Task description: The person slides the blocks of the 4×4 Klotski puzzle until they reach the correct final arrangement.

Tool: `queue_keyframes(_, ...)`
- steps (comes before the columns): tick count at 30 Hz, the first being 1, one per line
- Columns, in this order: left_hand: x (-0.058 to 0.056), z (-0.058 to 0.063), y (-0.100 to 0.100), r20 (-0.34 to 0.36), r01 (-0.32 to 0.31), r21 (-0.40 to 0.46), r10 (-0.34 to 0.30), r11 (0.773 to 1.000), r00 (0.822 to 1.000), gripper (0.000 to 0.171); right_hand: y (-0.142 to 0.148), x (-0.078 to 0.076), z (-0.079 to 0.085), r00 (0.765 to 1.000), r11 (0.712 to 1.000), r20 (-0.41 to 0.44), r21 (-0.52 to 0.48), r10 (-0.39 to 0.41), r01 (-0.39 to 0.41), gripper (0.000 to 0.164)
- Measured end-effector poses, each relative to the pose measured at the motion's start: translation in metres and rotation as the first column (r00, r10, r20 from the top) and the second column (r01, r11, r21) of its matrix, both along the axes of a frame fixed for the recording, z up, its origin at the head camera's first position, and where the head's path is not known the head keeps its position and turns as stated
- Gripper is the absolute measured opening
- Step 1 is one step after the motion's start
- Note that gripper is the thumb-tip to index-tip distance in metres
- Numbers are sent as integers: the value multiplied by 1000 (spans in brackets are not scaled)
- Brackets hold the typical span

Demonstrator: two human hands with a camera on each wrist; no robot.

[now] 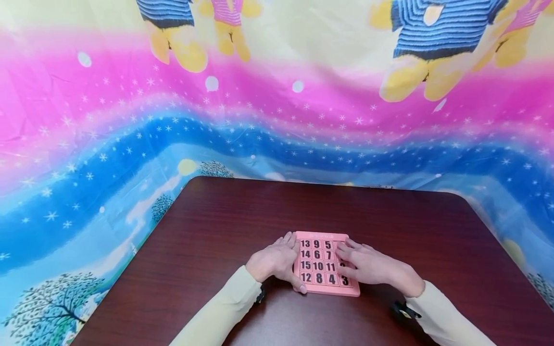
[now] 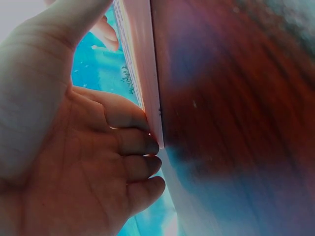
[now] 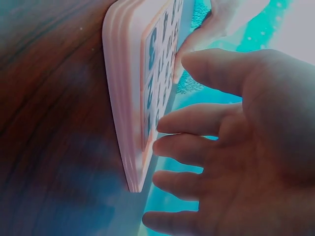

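A pink sliding number puzzle (image 1: 326,289) lies flat on the table, its black-numbered tiles facing up. My left hand (image 1: 277,259) rests along its left edge, thumb at the near left corner and the other fingers by the far left corner. In the left wrist view those fingertips (image 2: 155,142) meet the puzzle's side. Over the right column of tiles is my right hand (image 1: 368,264), fingers extended and hiding part of that column; the 3 tile still shows below it. Nothing is gripped between its spread thumb and fingers (image 3: 179,147) in the right wrist view.
The dark reddish-brown wooden table (image 1: 207,226) has rounded far corners. Behind and around it hangs a colourful printed cloth (image 1: 259,110) with bears, snowflakes and trees. Pale sleeves (image 1: 225,307) cover both forearms, and a black strap piece (image 1: 404,310) shows under the right wrist.
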State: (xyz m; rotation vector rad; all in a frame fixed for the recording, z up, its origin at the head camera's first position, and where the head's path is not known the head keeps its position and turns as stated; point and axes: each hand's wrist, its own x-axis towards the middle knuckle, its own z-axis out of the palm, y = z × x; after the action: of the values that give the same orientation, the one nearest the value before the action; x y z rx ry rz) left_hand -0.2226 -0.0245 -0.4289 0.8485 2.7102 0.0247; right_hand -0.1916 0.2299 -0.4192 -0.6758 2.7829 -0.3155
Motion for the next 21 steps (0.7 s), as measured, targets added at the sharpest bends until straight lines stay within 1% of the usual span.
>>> queue_keyframes(6,-1,-1,2,1,-4,-5,4,1000,1000,129,7,12,-1,999,999,-20,-16,33,-33,61)
queue_keyframes(10,-1,-1,1,1,-3,-9,3,1000,1000,129,7,17,-3,999,999,-35,-12,39,-39,59)
queue_keyframes(17,-2,-3,0,-21,13,6,-13,1000,1000,131,8,18,-5,999,1000,-47,10,25,-24,57)
queue_keyframes(21,-2,-4,-1,-22,15,8,-15,1000,1000,131,8,17,-5,999,1000,-45,2,26,-26,58)
